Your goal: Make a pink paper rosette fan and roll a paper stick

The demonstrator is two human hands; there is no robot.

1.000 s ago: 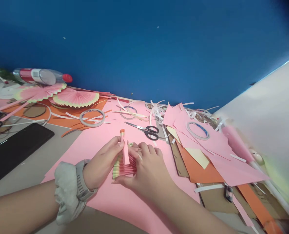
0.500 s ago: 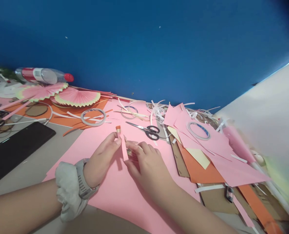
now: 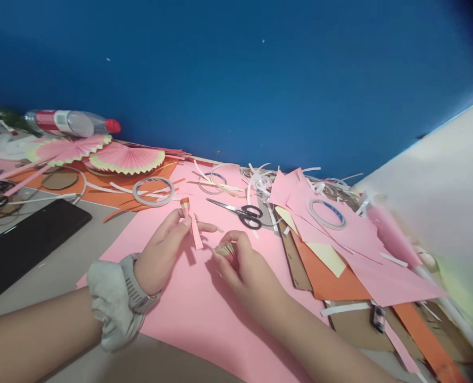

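Between thumb and fingers, my left hand holds a narrow folded pink paper strip with an orange-and-cream pleated tip; its index finger points out to the right. My right hand pinches a small pleated paper piece with cream-coloured edges, part of it hidden by the fingers. The two pieces are apart. Both hands hover over a large pink paper sheet. Black-handled scissors lie just beyond my right hand.
Tape rolls lie at the back left and on pink sheets at right. Pleated paper fans and a plastic bottle sit by the blue wall. A black phone rests at left. Paper scraps clutter the back.
My hands have moved apart: the right, with the cream-edged pleated piece, went slightly right, the left slightly left with the pink strip. My left index finger has stretched out.
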